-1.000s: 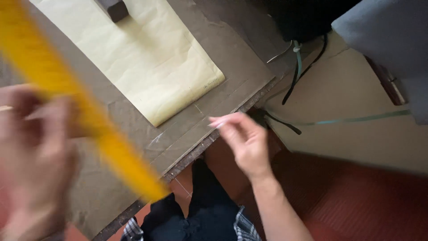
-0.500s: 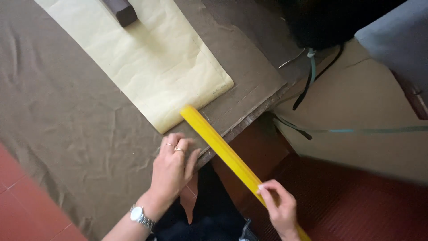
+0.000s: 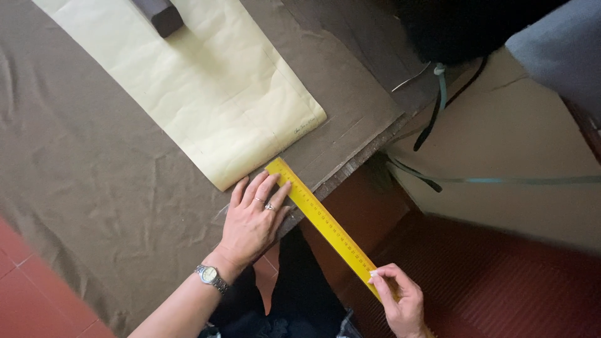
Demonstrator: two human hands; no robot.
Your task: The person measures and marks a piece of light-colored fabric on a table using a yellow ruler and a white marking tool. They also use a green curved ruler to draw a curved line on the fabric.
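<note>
Long yellow plastic ruler point(image 3: 322, 219), frame centre, lies diagonally off the pale yellow paper pattern's point(image 3: 206, 94) corner on brown cloth surface point(image 3: 81, 169). Left hand point(image 3: 253, 219) open, flat, pinning its top; right hand point(image 3: 400, 300) pinches its lower end, steadying alignment.

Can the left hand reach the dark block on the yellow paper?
Probably yes, with a long stretch. The left hand presses the ruler near the paper's near corner, and the dark block sits far up it. Nothing lies between them, but the hand must let go.
</note>
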